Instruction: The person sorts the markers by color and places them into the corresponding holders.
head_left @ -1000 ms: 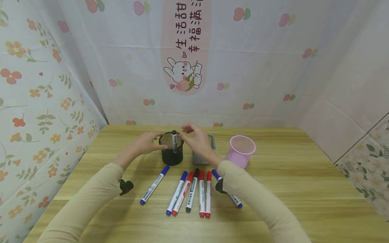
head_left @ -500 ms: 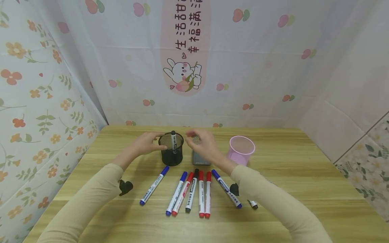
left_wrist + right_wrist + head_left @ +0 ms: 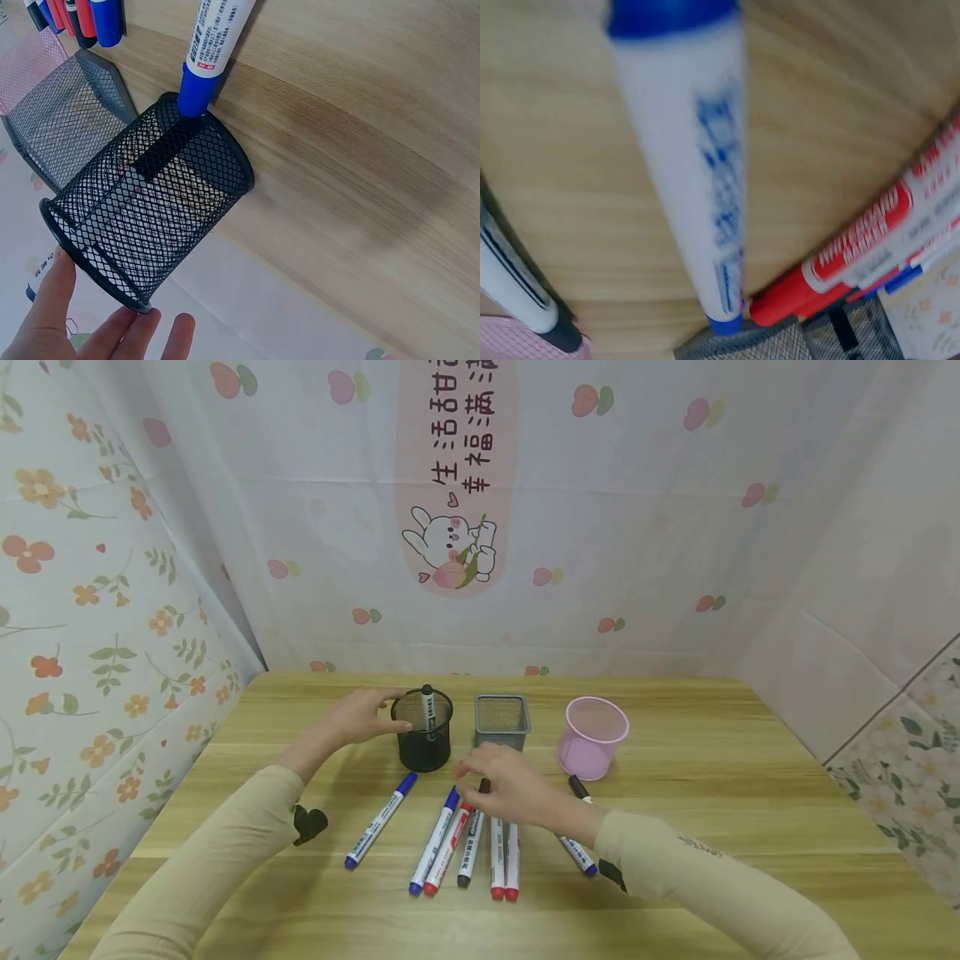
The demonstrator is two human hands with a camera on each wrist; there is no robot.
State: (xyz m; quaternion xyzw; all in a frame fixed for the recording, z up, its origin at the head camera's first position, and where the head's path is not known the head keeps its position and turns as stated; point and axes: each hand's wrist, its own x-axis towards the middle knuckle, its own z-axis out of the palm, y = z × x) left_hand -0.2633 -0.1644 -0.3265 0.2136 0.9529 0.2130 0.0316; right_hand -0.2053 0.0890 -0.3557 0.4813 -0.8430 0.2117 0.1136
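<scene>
A black mesh pen cup (image 3: 424,750) stands upright, holding a black-capped marker (image 3: 429,706). My left hand (image 3: 362,714) holds its rim, thumb on the near side and fingers at the far side; thumb and fingertips touch the rim in the left wrist view. My right hand (image 3: 506,783) hovers above the upper ends of the middle markers, fingers loosely bent, nothing seen between them. Below it lie a blue marker (image 3: 433,850), a red marker (image 3: 448,852), a black marker (image 3: 471,847) and two more red markers, their caps partly hidden by the hand.
Behind my right hand stands a grey square mesh cup (image 3: 502,718), with a pink mesh cup (image 3: 592,739) to its right. One blue marker (image 3: 381,820) lies left. A blue marker (image 3: 577,853) and a black-capped marker (image 3: 579,788) lie right, partly under the right arm.
My right hand has moved away from the black cup, past the grey cup, and toward me over the markers. My left hand stays at the black cup's rim.
</scene>
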